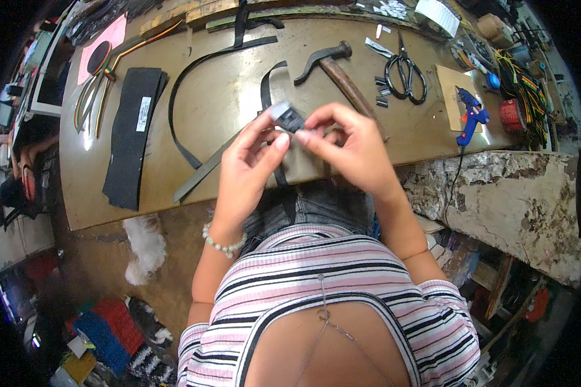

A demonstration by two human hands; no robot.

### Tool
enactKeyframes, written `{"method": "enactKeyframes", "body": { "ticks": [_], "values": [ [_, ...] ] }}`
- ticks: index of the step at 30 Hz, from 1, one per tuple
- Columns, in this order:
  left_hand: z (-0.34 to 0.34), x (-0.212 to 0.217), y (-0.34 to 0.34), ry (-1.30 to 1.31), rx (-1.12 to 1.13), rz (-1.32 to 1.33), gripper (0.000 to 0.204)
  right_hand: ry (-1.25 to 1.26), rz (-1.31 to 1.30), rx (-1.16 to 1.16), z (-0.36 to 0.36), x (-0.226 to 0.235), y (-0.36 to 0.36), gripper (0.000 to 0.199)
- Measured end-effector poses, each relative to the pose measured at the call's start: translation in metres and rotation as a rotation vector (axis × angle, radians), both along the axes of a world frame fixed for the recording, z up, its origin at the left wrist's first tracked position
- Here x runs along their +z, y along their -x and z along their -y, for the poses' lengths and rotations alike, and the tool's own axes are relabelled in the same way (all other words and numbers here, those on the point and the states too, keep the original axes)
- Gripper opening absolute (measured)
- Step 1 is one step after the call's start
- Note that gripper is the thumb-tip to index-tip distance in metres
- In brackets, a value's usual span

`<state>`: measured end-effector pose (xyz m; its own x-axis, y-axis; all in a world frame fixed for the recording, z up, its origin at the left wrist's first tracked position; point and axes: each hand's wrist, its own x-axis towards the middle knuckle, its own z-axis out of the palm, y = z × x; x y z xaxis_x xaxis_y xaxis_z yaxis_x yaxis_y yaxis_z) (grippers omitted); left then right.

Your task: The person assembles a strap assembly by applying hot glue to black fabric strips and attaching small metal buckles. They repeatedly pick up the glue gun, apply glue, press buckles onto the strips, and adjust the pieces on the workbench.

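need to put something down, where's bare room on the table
Bare tabletop shows between the curved black strap and the left hand; this side of the scissors, between hammer handle and brown board; and left of the black panel, nearer you than the striped cords. Crowded: around the scissors, with small black pieces and a tube, and by the right end's bundled cords.

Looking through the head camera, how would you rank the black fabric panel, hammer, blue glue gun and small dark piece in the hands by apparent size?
Largest to smallest:
1. Black fabric panel
2. Hammer
3. Blue glue gun
4. Small dark piece, blurred and partly covered
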<state>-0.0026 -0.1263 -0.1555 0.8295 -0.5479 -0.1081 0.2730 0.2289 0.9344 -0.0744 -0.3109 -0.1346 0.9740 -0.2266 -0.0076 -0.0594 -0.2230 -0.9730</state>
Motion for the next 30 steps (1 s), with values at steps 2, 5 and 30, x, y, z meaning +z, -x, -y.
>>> {"method": "enactKeyframes", "body": {
  "ticks": [2,5,30],
  "values": [
    [-0.001,-0.002,-0.001,-0.055,0.028,0.062,0.024,-0.166,-0.095,0.019,-0.011,-0.005,0.0,0.021],
    [-0.009,-0.008,0.0,-0.08,0.065,0.049,0.017,-0.466,0.002,0.086,-0.016,-0.014,-0.006,0.019],
    [-0.006,-0.005,0.009,0.029,0.29,0.457,0.019,-0.004,0.277,0.096,-0.046,-0.007,0.007,0.019]
  ]
}}
